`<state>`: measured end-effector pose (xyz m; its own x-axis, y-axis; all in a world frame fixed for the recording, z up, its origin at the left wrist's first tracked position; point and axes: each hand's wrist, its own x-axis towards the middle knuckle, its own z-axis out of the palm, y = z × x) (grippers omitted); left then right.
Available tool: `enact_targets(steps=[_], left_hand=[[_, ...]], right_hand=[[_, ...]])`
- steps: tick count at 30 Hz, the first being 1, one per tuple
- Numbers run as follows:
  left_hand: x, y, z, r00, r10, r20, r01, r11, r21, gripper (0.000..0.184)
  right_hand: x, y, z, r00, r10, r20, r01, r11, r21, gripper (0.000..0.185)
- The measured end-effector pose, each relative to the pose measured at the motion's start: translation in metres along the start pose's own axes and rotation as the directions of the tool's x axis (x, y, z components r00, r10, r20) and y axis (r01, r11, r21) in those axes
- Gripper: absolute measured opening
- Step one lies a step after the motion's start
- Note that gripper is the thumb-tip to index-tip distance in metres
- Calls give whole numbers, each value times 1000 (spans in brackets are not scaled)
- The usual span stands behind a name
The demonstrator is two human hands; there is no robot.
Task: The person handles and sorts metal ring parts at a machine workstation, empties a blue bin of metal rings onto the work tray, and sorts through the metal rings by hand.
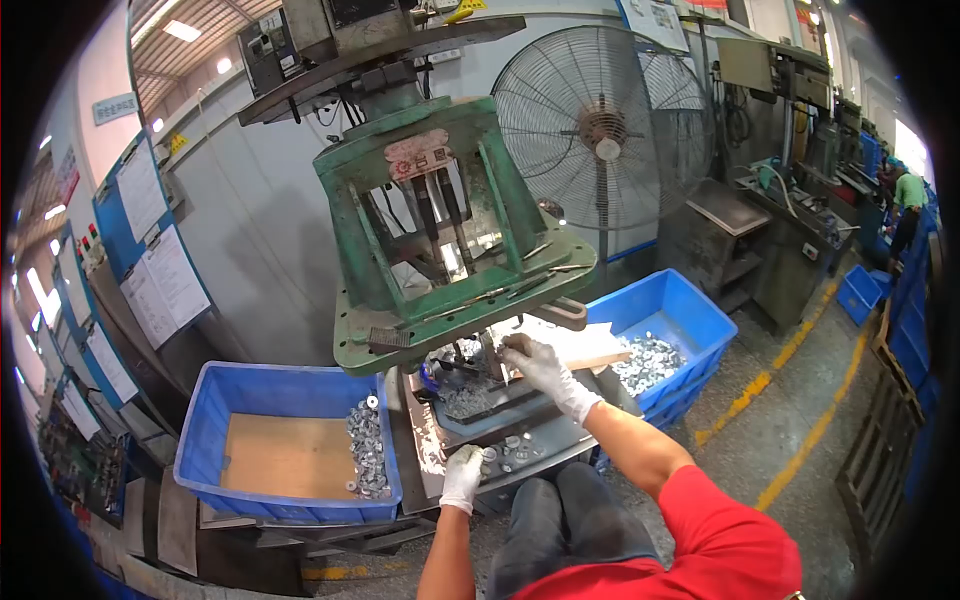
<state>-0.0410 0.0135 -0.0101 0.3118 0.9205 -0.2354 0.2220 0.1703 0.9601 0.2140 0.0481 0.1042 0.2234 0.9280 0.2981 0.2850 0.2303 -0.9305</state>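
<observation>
My left hand (462, 481), in a white glove, rests at the front edge of the machine table with its fingers curled together. Small round metal parts (515, 453) lie just right of its fingertips; whether it pinches one I cannot make out. Under the green machine head (430, 220), my right hand (545, 374), also gloved, reaches in beside the work fixture (468, 362). Its fingers are bent and closed at the fixture's right side, and what they grip is too small to tell. Metal chips (468, 402) cover the bed below the fixture.
To the left stands a blue bin (285, 505) with a brown board and metal parts inside. Another blue bin (690, 300) on the right holds more parts. A large fan (603, 130) is behind the machine. Another person (908, 195) stands far right, by yellow floor lines.
</observation>
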Motion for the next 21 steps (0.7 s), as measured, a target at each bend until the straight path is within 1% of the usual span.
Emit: enact_targets(steps=[3, 6, 9, 12, 15, 16, 18, 19, 20, 21], left_hand=[[0, -1, -1, 1000, 5, 6, -5, 999, 38, 15], [4, -8, -1, 1000, 20, 7, -20, 999, 27, 15], [5, -11, 1, 999, 37, -16, -37, 999, 4, 18], [5, -11, 1, 999, 45, -7, -45, 999, 2, 17], [3, -7, 3, 999, 17, -28, -17, 1000, -3, 15], [5, -9, 2, 999, 19, -39, -19, 1000, -7, 16], [4, -9, 1, 999, 4, -40, -7, 998, -70, 17], [0, -2, 2, 999, -11, -42, 7, 994, -107, 17], [-2, 4, 3, 999, -23, -36, 19, 994, -109, 18], [-1, 6, 3, 998, -43, -38, 39, 994, -107, 18]], right_hand=[[-4, 6, 2, 1000, 3, -1, -3, 996, 85, 34], [-6, 1, 8, 997, -61, -50, 59, 997, -40, 35], [3, 1, 3, 999, 32, -23, -35, 986, -162, 35], [19, 2, 4, 999, -6, -40, 1, 990, -143, 35], [42, 3, 7, 998, 51, -31, -54, 992, -110, 35], [43, 6, 7, 999, 21, -39, -27, 988, -152, 34], [33, 15, 12, 993, -4, -121, -9, 994, -105, 34], [24, 9, 14, 988, -8, -154, -5, 996, -84, 34], [13, 4, 17, 975, -3, -221, -28, 990, -137, 36], [-5, 0, 19, 959, -128, -253, 81, 979, -186, 29]])
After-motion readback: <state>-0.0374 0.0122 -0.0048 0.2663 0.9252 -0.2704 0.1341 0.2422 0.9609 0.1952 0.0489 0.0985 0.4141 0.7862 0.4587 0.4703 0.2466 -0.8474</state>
